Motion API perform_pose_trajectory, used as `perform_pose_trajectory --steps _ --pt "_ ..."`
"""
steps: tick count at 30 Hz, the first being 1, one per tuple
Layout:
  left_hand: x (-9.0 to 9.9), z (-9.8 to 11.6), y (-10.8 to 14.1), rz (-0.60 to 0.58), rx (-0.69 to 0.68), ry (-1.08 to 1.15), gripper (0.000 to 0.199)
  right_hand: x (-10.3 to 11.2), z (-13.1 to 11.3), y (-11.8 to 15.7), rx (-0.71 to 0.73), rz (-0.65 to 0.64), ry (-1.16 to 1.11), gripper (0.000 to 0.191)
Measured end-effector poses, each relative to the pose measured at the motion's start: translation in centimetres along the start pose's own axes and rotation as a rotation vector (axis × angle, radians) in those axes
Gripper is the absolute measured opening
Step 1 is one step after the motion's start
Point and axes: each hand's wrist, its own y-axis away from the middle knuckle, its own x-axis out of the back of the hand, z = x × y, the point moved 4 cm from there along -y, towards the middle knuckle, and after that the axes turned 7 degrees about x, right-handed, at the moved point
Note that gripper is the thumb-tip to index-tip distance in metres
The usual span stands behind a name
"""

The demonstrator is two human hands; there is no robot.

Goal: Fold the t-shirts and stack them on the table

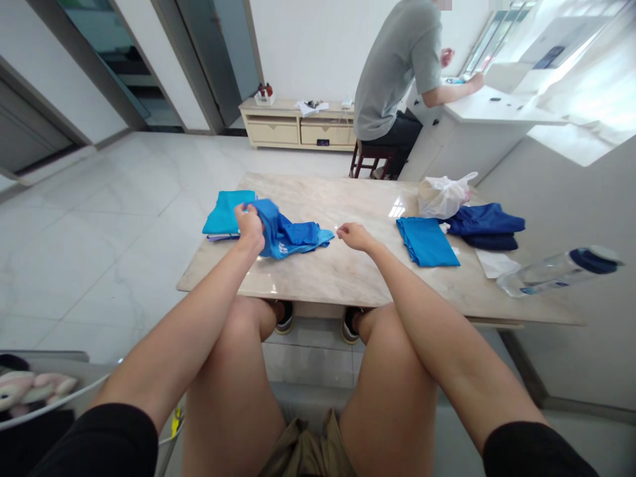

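Observation:
My left hand (250, 224) is closed on the edge of a crumpled blue garment (293, 234) with a small white print, lifting its left end off the marble table. The garment's lighter blue tip lies on the tabletop, pointing right. Just past that tip hovers my right hand (354, 234), its fingers curled and pressed together; whether something small is in them I cannot make out. Behind my left hand lies a folded teal cloth (226, 211), with a purplish layer under it. To the right of my right hand rests a folded blue cloth (428, 242).
On the marble table (308, 281), a white plastic bag (444, 194), dark blue clothing (489, 225), white paper (497, 263) and a clear water bottle (554, 270) lie at the right. Beyond, a person in a grey shirt (397, 66) sits at a white desk (497, 109).

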Motion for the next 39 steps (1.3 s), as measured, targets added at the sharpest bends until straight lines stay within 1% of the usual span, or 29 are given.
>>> perform_pose_trajectory --steps 1,2,4,5,6,8,10,12,13,14,15,16,17,18,19,20,22,23,24,25,26,27,28,31,32,33,34,36,39 --pt "-1.3 0.7 0.8 -0.077 0.019 0.015 0.035 0.1 -0.5 0.2 0.015 -0.021 -0.065 0.038" --pt "-2.8 1.4 1.7 -0.204 0.045 0.035 0.037 0.2 -1.0 0.4 0.036 -0.046 -0.17 0.045" --pt "-5.4 2.6 3.8 -0.455 0.076 0.076 0.042 0.4 -2.0 1.0 0.079 -0.097 -0.474 0.055" --pt "-6.4 3.0 4.8 -0.555 0.082 0.092 0.044 0.5 -2.4 1.3 0.088 -0.113 -0.641 0.056" --pt "-7.0 3.3 5.5 -0.619 0.082 0.097 0.045 0.6 -2.7 1.6 0.08 -0.118 -0.781 0.052" --pt "-7.8 3.3 6.3 -0.669 0.068 0.058 0.049 0.9 -2.9 2.2 0.01 -0.08 -0.926 0.034" --pt "-8.1 2.7 6.5 -0.666 0.022 -0.048 0.056 1.1 -3.0 2.7 -0.046 -0.039 -0.967 0.02" --pt "-8.3 2.0 6.4 -0.677 -0.052 -0.177 0.075 1.5 -3.4 3.2 -0.024 -0.011 -1.002 0.019" --pt "-8.4 1.6 6.5 -0.707 -0.083 -0.237 0.084 1.9 -3.7 3.3 0.007 -0.003 -1.026 0.022" --pt "-8.6 1.2 6.5 -0.757 -0.096 -0.293 0.086 2.2 -3.8 3.5 0.036 0.002 -1.045 0.026" --pt "-8.7 0.8 6.5 -0.817 -0.089 -0.345 0.082 2.6 -3.9 3.7 0.058 0.01 -1.05 0.031" --pt "-8.8 0.5 6.5 -0.873 -0.066 -0.386 0.073 3.0 -3.7 3.8 0.074 0.022 -1.037 0.037" --pt "-8.8 0.2 6.4 -0.912 -0.037 -0.412 0.063 3.5 -3.5 3.9 0.088 0.04 -0.997 0.042" --pt "-8.7 0.1 6.2 -0.927 -0.011 -0.421 0.056 3.9 -3.0 4.0 0.104 0.06 -0.928 0.047" --pt "-8.5 0.2 5.9 -0.909 0.0 -0.413 0.052 4.3 -2.6 4.1 0.121 0.073 -0.829 0.051" --pt "-8.2 0.4 5.5 -0.863 -0.008 -0.395 0.051 4.6 -2.0 4.1 0.135 0.065 -0.704 0.052" --pt "-7.3 1.0 4.8 -0.773 -0.06 -0.377 0.05 4.7 -1.0 4.1 0.163 -0.03 -0.415 0.051" --pt "-6.8 1.2 4.6 -0.756 -0.083 -0.387 0.049 4.7 -0.6 4.1 0.178 -0.098 -0.283 0.049" --pt "-6.4 1.3 4.5 -0.762 -0.094 -0.408 0.049 4.5 -0.2 4.2 0.194 -0.16 -0.18 0.049" --pt "-5.9 1.4 4.4 -0.781 -0.094 -0.431 0.048 4.5 0.1 4.1 0.214 -0.195 -0.115 0.048" --pt "-5.5 1.4 4.3 -0.794 -0.09 -0.449 0.048 4.6 0.3 4.1 0.236 -0.187 -0.093 0.046" --pt "-5.0 1.4 4.0 -0.779 -0.094 -0.456 0.047 4.9 0.5 4.0 0.257 -0.131 -0.101 0.044" --pt "-4.5 1.5 3.6 -0.728 -0.113 -0.452 0.045 5.4 0.5 3.9 0.27 -0.038 -0.125 0.043" --pt "-2.7 1.7 2.1 -0.45 -0.212 -0.437 0.036 6.9 0.8 3.8 0.271 0.292 -0.138 0.041" --pt "-2.2 1.5 1.6 -0.373 -0.23 -0.453 0.033 7.2 0.9 3.8 0.262 0.361 -0.106 0.04" --pt "-1.8 1.2 1.2 -0.327 -0.232 -0.479 0.03 7.3 1.0 3.7 0.251 0.402 -0.068 0.037" --pt "-1.5 0.9 0.9 -0.31 -0.223 -0.511 0.027 7.4 1.1 3.6 0.235 0.424 -0.034 0.033" --pt "-1.1 0.2 0.7 -0.321 -0.201 -0.567 0.023 7.5 1.7 3.5 0.179 0.467 0.017 0.029" --pt "-1.1 0.0 0.7 -0.339 -0.209 -0.597 0.022 7.8 3.0 3.3 0.037 0.535 0.077 0.034"
